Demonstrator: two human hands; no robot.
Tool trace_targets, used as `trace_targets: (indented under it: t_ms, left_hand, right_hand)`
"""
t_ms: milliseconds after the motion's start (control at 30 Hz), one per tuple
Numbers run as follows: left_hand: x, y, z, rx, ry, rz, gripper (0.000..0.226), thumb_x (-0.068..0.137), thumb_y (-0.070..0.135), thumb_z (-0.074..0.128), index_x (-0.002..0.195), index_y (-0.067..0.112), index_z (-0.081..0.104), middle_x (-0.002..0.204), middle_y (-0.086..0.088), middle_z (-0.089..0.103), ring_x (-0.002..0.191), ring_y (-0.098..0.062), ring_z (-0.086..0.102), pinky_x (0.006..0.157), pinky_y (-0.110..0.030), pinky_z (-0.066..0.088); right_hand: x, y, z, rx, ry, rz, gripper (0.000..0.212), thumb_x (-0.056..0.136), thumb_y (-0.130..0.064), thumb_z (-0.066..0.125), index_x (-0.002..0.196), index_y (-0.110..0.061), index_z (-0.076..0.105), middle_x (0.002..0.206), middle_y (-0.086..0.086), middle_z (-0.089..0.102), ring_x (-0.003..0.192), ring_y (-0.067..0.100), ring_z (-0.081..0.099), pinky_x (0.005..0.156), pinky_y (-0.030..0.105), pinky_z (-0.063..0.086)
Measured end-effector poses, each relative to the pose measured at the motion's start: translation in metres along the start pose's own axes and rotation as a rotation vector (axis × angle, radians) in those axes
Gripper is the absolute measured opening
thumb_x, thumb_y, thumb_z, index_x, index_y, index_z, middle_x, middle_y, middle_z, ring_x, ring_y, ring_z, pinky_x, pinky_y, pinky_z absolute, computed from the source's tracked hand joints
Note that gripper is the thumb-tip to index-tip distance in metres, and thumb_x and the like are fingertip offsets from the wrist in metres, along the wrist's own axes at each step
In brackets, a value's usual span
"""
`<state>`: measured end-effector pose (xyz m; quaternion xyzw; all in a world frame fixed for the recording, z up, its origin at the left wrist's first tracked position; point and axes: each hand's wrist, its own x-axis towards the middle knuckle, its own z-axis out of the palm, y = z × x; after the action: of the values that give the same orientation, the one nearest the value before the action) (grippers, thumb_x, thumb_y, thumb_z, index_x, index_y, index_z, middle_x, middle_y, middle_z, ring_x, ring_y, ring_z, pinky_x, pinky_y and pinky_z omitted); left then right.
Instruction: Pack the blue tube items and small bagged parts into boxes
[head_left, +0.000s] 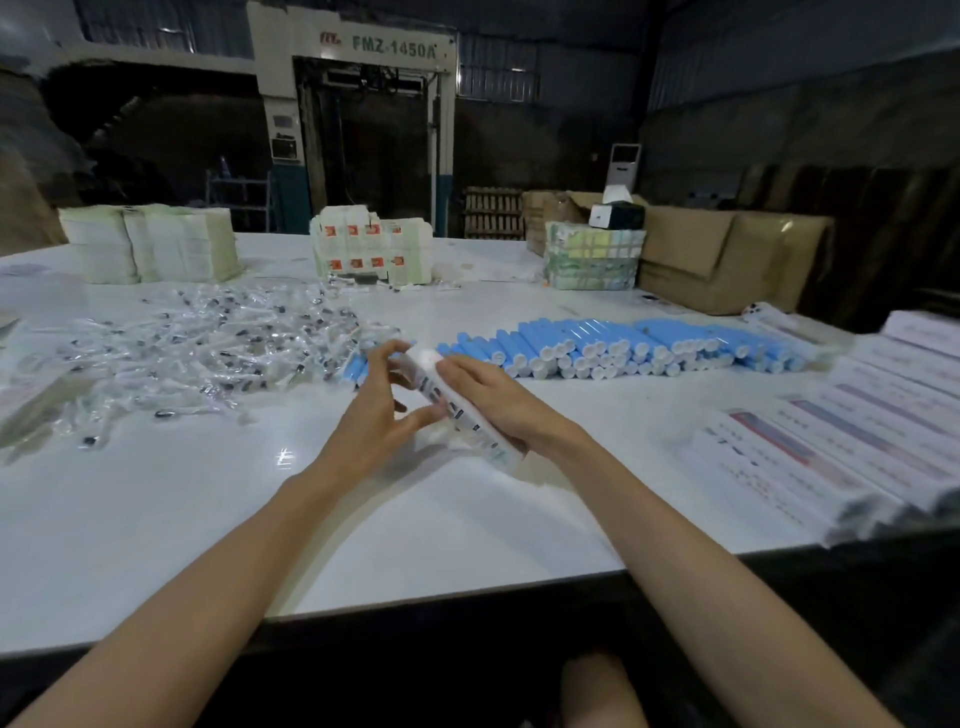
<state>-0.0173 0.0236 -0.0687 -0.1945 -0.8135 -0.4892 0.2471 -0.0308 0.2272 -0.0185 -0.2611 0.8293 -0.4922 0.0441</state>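
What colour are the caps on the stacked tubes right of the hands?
White caps on light-blue tubes; the head view shows it best.
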Motion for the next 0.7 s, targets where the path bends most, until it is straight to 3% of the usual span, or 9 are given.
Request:
trace_targets:
  t_ms: [67,167,333,500,700]
  left_hand:
    - [-0.004,-0.004,0.007,0.084,-0.112,-0.023,0.078,0.093,0.036,0.084,0.142,0.054,0.026,0.131,0.021,0.052,0.117,-0.001,0.057,0.091,-0.026,0.055]
    - [-0.008,-0.01,0.007,0.197,-0.242,0.017,0.067,0.1,0.036,0.075,0.151,0.045,0.032,0.128,0.018,0.057,0.12,-0.003,0.057,0.096,-0.034,0.056]
    - [-0.007,-0.007,0.002,0.27,-0.27,0.141,0.036,0.104,0.028,0.069,0.134,0.042,0.055,0.124,0.018,0.062,0.12,-0.001,0.057,0.094,-0.034,0.057]
    - [-0.009,-0.005,0.001,0.297,-0.292,0.182,0.027,0.103,0.013,0.07,0.124,0.03,0.071,0.123,0.013,0.066,0.117,-0.008,0.059,0.092,-0.04,0.057]
    - [-0.011,-0.002,-0.001,0.322,-0.303,0.175,0.024,0.103,0.008,0.068,0.119,0.024,0.075,0.119,0.007,0.068,0.114,-0.013,0.06,0.091,-0.04,0.058]
  right_hand:
    - [-0.013,0.003,-0.015,-0.176,0.095,0.005,0.051,0.103,-0.068,0.041,0.139,-0.036,0.059,0.124,-0.018,0.062,0.109,0.003,0.061,0.091,0.028,0.044]
    - [-0.044,0.008,-0.054,-0.342,0.254,0.036,0.058,0.1,-0.073,0.04,0.14,-0.034,0.057,0.117,-0.018,0.061,0.105,0.003,0.06,0.084,0.028,0.042]
    - [-0.1,0.016,-0.13,-0.891,0.495,0.197,0.049,0.108,-0.059,0.036,0.136,-0.023,0.054,0.126,0.004,0.063,0.115,0.029,0.061,0.087,0.045,0.052]
    - [-0.15,0.035,-0.172,-1.263,0.572,0.386,0.053,0.11,-0.054,0.033,0.143,-0.015,0.049,0.131,0.013,0.059,0.118,0.034,0.06,0.085,0.044,0.049]
    - [-0.183,0.055,-0.188,-1.446,0.519,0.543,0.054,0.109,-0.052,0.037,0.147,-0.016,0.051,0.156,0.017,0.045,0.144,0.035,0.043,0.109,0.05,0.044]
